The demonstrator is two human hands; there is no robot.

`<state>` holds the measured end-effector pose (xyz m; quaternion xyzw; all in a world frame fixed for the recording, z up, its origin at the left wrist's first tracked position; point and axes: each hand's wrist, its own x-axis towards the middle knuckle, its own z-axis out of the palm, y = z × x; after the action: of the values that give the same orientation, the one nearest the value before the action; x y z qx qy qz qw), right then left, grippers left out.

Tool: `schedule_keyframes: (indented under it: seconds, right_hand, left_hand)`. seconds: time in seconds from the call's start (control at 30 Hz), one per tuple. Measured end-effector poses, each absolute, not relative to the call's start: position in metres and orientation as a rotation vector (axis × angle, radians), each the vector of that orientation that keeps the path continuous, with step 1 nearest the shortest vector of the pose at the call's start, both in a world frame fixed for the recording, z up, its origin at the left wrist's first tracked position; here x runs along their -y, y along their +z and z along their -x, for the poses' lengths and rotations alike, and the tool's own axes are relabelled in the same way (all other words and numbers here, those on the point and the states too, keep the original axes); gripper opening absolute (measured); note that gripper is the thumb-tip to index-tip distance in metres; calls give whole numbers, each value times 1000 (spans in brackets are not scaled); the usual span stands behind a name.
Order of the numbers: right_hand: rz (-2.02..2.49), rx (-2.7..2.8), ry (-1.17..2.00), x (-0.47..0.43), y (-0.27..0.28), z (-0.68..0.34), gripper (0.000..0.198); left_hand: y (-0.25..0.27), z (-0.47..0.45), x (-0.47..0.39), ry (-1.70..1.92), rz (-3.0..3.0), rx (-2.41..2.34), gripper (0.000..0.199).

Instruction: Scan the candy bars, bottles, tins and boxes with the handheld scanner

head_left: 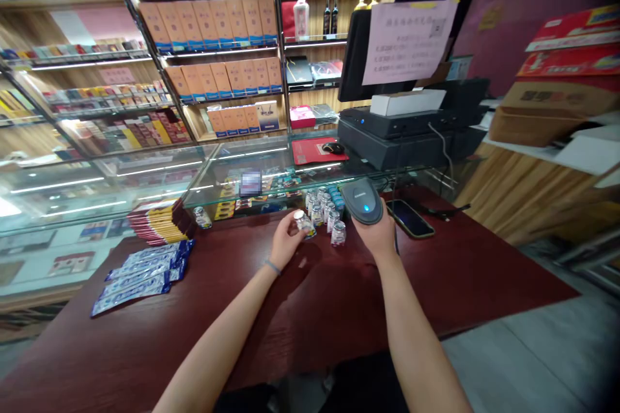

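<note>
My left hand (287,239) is closed around a small clear jar (305,224) with a white lid, tilted just above the dark red counter (320,310). In my right hand (380,235) is a grey barcode scanner (362,200) with a blue light on its top. Between the two hands stand several similar small jars (338,233) in a loose cluster, with blue-coloured packs (336,197) behind them. One more jar (202,217) stands apart to the left, near the stacked boxes.
Blue-white sachets (140,277) and a stack of red-yellow packs (159,221) lie at left. A phone (411,218) rests right of the scanner. Behind are a glass display case (232,171), a mouse (333,148) and a register with monitor (356,55). Cartons (537,113) stand at right.
</note>
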<state>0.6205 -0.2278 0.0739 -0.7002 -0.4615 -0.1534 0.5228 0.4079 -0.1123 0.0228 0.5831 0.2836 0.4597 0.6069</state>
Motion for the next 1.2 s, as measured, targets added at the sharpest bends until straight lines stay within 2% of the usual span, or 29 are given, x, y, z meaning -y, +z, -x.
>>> schedule_keyframes:
  seconds: [0.37,0.63,1.1,1.2]
  right_hand:
    - [1722,980,-314,218,60,-640,42]
    - [1749,985,-285,217,57,-641,40]
    - [1744,974,-308,215,56,-639,53]
    - [1739,975,-306,214,55,-639,50]
  left_hand:
    - [11,-449,130,1038,-1366,-685,47]
    - [-2,-450,122,1105,-1527,-781,48]
    - [-8,-455,119,1056,-1719,-780,50]
    - [-12,-455,118,1059,-1756,-769,52]
